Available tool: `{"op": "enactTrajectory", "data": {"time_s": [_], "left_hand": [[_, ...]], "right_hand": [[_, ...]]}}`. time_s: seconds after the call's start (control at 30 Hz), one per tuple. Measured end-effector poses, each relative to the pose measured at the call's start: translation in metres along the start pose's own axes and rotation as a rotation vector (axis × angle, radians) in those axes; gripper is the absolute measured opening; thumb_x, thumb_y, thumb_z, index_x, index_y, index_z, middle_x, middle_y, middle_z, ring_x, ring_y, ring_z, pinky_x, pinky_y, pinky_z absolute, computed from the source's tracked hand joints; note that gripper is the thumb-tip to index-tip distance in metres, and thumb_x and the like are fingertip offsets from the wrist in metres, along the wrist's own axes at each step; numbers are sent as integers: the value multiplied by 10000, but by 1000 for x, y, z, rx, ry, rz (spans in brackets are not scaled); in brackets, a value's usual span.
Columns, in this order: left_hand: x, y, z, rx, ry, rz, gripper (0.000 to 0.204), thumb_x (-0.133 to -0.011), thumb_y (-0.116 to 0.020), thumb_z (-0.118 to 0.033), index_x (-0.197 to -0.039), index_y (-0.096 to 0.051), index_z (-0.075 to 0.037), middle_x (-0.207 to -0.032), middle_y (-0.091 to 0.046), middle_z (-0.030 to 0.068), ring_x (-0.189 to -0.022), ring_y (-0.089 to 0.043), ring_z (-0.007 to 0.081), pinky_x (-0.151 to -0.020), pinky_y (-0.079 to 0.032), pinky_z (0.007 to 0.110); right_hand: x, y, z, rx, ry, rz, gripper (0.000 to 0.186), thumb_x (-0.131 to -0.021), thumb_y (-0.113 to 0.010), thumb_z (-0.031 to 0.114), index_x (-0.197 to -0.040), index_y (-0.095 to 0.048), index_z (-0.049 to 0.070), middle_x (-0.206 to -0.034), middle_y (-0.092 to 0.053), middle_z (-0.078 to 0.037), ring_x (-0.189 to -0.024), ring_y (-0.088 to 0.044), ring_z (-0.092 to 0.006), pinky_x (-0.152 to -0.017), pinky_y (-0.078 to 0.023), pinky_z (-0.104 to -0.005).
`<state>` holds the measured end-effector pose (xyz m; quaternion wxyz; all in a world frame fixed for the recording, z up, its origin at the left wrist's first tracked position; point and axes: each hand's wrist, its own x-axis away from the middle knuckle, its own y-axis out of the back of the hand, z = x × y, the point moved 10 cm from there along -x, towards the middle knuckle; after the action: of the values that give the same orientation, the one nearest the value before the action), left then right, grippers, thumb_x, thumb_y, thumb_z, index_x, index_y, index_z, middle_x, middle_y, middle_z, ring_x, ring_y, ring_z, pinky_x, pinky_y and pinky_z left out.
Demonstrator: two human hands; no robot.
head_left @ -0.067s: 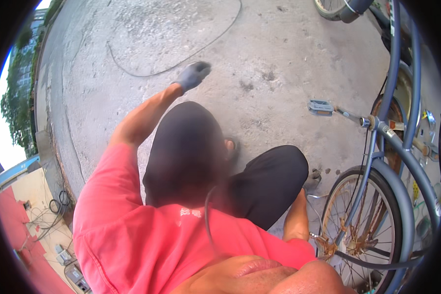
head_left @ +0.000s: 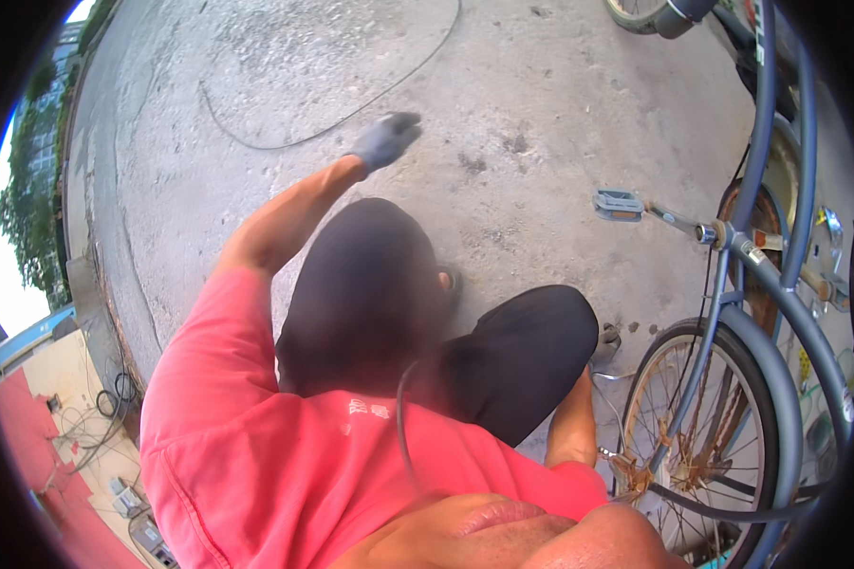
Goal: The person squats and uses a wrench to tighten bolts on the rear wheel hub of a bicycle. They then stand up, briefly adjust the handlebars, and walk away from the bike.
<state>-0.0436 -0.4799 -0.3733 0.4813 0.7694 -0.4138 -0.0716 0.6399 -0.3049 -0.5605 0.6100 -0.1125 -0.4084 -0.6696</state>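
Note:
My left hand (head_left: 386,140), in a grey glove with dark fingertips, reaches out over the concrete beyond my left knee. Its fingers look stretched out, slightly blurred, and nothing shows in them. A thin dark cable (head_left: 323,135) lies curved on the ground just beyond it. Low on the right, my right hand (head_left: 607,343), also gloved, is beside my right knee, close to the bicycle wheel (head_left: 697,446). My knee and forearm partly hide its fingers, so I cannot tell whether it grips anything. A thin metal rod (head_left: 614,378) shows just below that hand.
A blue-grey bicycle (head_left: 795,303) fills the right side, its pedal (head_left: 620,205) sticking out toward me. Another wheel (head_left: 643,17) stands at the top right. Tangled cables (head_left: 104,403) hang at a pale wall on the far left. Stained concrete (head_left: 531,95) stretches ahead.
My left hand has shifted slightly right and away from me. My right hand stays beside the wheel.

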Motion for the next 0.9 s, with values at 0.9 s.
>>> {"op": "enactTrajectory", "data": {"time_s": [0.9], "left_hand": [[-59,-190,-194,-430,-888,-131,569,-914,-557,-331,-1431,-469,-107,-1415,-481,238,-1281,-457,444,-1066,-371,510]], "right_hand": [[106,-17,137,-204,-33,441,260,-923,-646,232,-1039,-656,-1,-731,-537,1,-633,-488,-96,-590,-400,-242]]}}
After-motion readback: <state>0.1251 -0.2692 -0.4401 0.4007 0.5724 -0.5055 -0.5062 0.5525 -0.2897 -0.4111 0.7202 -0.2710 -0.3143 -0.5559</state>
